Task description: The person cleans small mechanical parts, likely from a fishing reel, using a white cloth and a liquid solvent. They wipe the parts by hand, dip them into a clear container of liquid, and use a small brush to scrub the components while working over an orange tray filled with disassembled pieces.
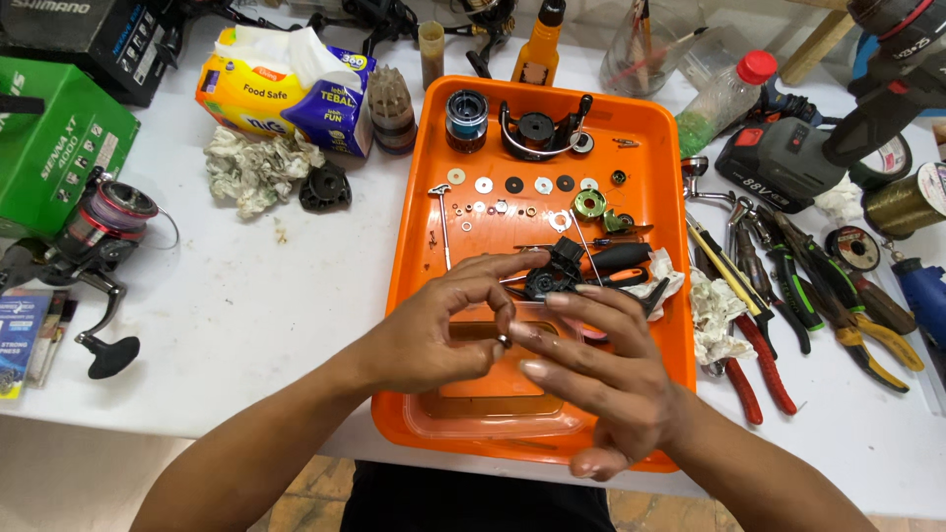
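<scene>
Above the near half of the orange plastic tray [414, 246], the left hand [434, 330] and right hand [601, 369] pinch together a small dark metal ring [503, 340] (fingers closed on it).

1 orange tray [414, 177], 2 hands [434, 330]

My left hand [434, 330] and right hand [601, 379] are bare, no gloves, rings or watch, forearms uncovered to the frame's edge, nails short, dark clothing showing below.

hidden: near part of orange tray [424, 197] under both hands | too small: ring-like part [503, 340] at fingertips | cut off: power tool [887, 59] far right
</scene>
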